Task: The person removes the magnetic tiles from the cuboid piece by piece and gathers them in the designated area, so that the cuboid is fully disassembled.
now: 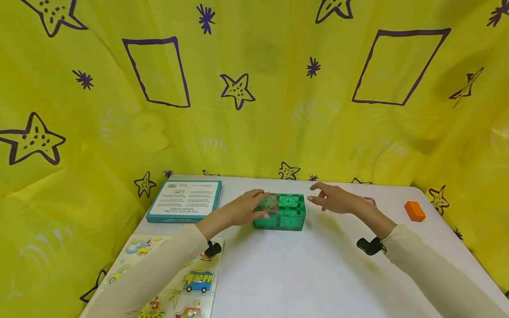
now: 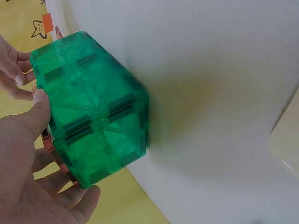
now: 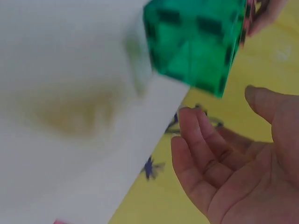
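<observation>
Box, green-tiled (image 1: 280, 222): we judge its roof (image 1: 272, 204) only half laid; left grip (image 1: 245, 207) holds it, right grip (image 1: 336, 199) gapes empty.

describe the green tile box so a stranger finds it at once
Find the white table below the yellow curtain. Toward its far edge, between the left hand and right hand, stands the green tile box. It is see-through with a red-edged tile on top, unlike the orange block farther right.
</observation>
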Demonstrator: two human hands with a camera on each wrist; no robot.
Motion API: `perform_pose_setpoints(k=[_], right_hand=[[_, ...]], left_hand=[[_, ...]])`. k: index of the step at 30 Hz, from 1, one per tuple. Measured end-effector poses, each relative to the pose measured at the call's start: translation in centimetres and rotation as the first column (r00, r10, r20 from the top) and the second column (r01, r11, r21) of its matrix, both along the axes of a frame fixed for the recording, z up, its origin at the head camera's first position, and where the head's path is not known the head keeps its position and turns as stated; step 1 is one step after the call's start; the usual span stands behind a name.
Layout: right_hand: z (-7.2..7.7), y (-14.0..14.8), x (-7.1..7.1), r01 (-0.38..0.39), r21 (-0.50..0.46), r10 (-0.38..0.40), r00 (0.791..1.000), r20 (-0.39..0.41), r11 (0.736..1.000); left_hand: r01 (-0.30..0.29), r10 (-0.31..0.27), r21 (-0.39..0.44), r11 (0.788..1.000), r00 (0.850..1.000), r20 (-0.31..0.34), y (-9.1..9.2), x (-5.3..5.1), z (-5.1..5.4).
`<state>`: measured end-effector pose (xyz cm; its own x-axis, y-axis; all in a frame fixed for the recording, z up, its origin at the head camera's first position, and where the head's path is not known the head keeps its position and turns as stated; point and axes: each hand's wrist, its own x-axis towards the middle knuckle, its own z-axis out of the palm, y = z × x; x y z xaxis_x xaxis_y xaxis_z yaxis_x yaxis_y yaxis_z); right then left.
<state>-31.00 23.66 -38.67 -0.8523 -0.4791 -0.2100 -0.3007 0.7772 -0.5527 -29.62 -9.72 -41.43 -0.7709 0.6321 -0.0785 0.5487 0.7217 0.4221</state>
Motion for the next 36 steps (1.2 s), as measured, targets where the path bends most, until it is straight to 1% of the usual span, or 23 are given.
perform_pose_setpoints(k=[4,8,13,18,21,25,30,34,36], right_hand=[[-0.5,-2.1,0.9,0.024,-0.035,-0.024,1.000,0.015,0.999],[-1.3,-3.3,1.6,0.031,-0.060,-0.032,0.999,-0.004,0.998],[-2.1,-3.7,1.8,0.014,-0.083,-0.017,0.999,-0.033,0.996],[-2.3,-3.4,1.7,0.010,-0.083,-0.014,0.999,-0.047,0.997],[-2.4,-3.0,1.6,0.028,-0.061,-0.031,0.999,-0.042,0.998],[-2.4,-2.5,1.5,0.036,0.006,-0.035,0.998,-0.057,0.999],[-2.1,-2.2,1.5,0.008,0.082,0.001,0.995,-0.104,0.997],[-1.8,-2.0,1.5,-0.013,0.139,0.028,0.994,-0.105,0.990],[-1.8,-1.8,1.4,-0.027,0.177,0.048,0.992,-0.119,0.984]], left_hand=[[-0.001,0.000,-0.014,1.000,1.000,-0.004,0.0,0.1,0.1],[0.005,-0.005,-0.020,1.000,1.000,-0.008,0.0,0.1,0.1],[0.009,-0.009,-0.019,1.000,1.000,-0.014,0.0,0.0,0.0],[0.012,-0.012,-0.019,1.000,1.000,-0.024,-0.1,-0.1,0.0],[0.018,-0.019,-0.018,1.000,0.999,-0.028,-0.1,-0.1,0.0],[0.025,-0.026,-0.017,1.000,0.999,-0.030,-0.1,-0.1,0.0],[0.031,-0.031,-0.014,0.999,0.999,-0.031,-0.1,-0.1,0.0],[0.033,-0.033,-0.008,0.999,0.999,-0.026,-0.2,-0.1,0.0],[0.033,-0.033,-0.002,0.999,0.999,-0.026,-0.2,-0.1,0.1]])
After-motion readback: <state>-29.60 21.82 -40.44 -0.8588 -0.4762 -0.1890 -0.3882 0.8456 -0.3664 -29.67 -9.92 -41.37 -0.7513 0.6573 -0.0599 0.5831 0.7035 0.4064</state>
